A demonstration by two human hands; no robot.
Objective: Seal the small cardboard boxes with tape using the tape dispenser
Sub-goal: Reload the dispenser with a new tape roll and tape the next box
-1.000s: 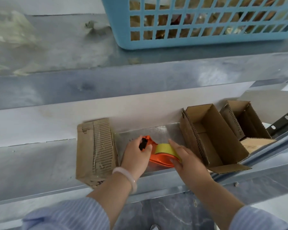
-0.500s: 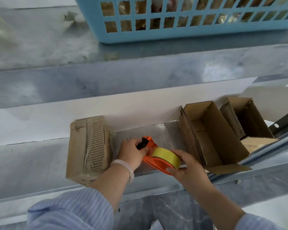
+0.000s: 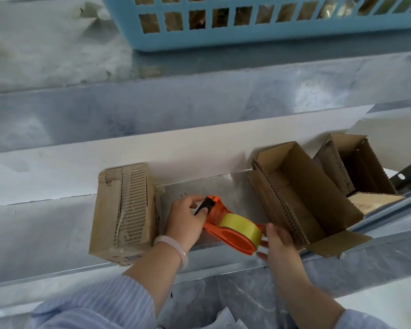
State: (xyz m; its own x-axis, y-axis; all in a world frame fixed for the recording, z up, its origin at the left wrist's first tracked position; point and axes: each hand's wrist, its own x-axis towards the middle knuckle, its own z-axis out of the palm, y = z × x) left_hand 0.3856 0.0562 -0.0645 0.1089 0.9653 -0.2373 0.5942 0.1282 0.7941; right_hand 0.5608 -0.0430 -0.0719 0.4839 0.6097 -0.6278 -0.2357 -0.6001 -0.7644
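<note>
A person's left hand (image 3: pixel 185 219) grips the black cutter end of an orange tape dispenser (image 3: pixel 233 238) over a metal shelf (image 3: pixel 223 186). The right hand (image 3: pixel 277 241) curls its fingers (image 3: pixel 262 255) round the rounded end, beside the yellow tape roll (image 3: pixel 241 225). A closed cardboard box (image 3: pixel 124 214) lies just left of the left fingers. An open box (image 3: pixel 301 195) stands just right of the right fingers, with a second open box (image 3: pixel 356 167) beyond it. A blue basket (image 3: pixel 247 36) sits far above.

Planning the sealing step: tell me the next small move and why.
Probably pull the tape end free: the left hand pinches the tape dispenser at its cutter end, the right hand holds its roll end, and the closed box lies just left.
</note>
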